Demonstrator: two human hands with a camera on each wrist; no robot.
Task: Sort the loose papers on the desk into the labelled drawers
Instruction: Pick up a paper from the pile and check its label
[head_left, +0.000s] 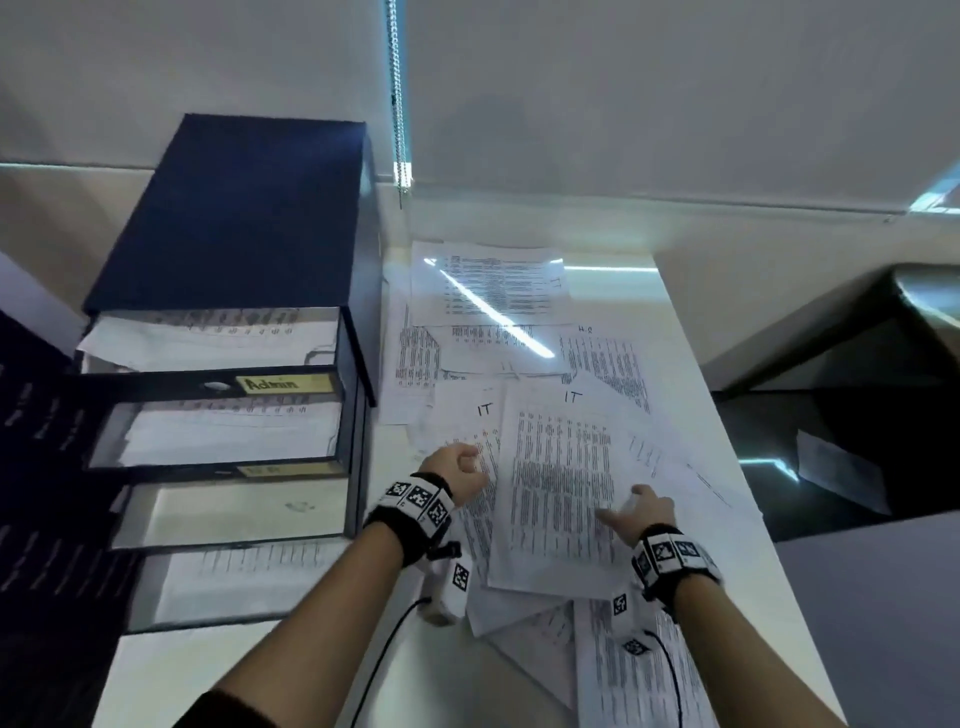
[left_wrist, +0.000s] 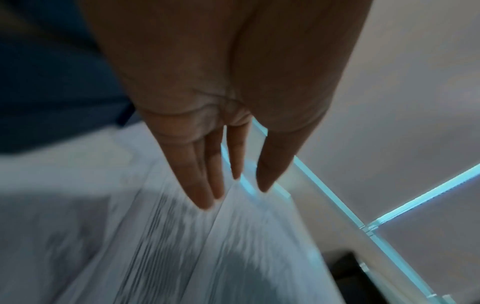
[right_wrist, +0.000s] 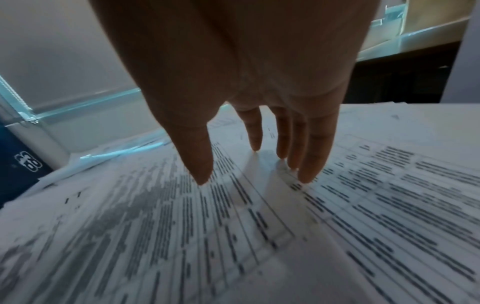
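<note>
Loose printed sheets cover the white desk (head_left: 249, 675). A large sheet marked "IT" (head_left: 561, 493) lies on top of the heap, with a second "IT" sheet (head_left: 480, 421) partly under it on the left. My right hand (head_left: 636, 506) lies flat at the large sheet's right edge; its straight fingertips (right_wrist: 307, 174) touch the paper (right_wrist: 155, 226). My left hand (head_left: 462, 467) hovers over the second sheet, fingers (left_wrist: 207, 197) straight above blurred papers (left_wrist: 207, 246), holding nothing. The dark blue drawer unit (head_left: 234, 218) stands at the left with its drawers pulled out.
One drawer front bears an "Admin" label (head_left: 283, 383). Papers lie in the top drawer (head_left: 208, 338) and the one under it (head_left: 223, 431). More sheets, one marked "HR" (head_left: 608, 358), reach the desk's back. A blind chain (head_left: 397, 104) hangs behind. A dark gap (head_left: 831, 415) borders the desk's right edge.
</note>
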